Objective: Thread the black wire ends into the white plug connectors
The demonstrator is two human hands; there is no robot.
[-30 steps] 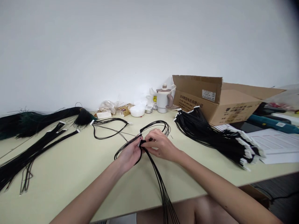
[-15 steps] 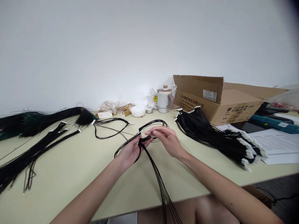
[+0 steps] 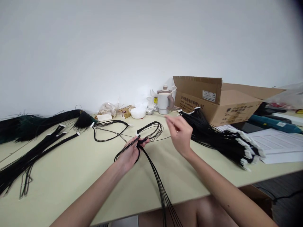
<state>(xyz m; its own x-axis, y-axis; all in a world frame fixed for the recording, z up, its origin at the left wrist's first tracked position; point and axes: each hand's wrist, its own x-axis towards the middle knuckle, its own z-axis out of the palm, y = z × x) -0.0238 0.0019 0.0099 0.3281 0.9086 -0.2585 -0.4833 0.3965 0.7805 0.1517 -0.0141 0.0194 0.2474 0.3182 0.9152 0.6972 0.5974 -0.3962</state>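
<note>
Right hand (image 3: 181, 135) has swung off the black wire bundle (image 3: 155, 173) toward two o'clock, fingers loosely curled, grip on any strand unclear; left hand (image 3: 131, 153) alone keeps the bundle pinched.

The cardboard box (image 3: 222, 101) stands behind the cable pile (image 3: 220, 138), right of the jug (image 3: 163, 102).

cardboard box (image 3: 213, 104): a line of chinese print (image 3: 192, 102), too blurred to read; white label (image 3: 208, 95) illegible
</note>
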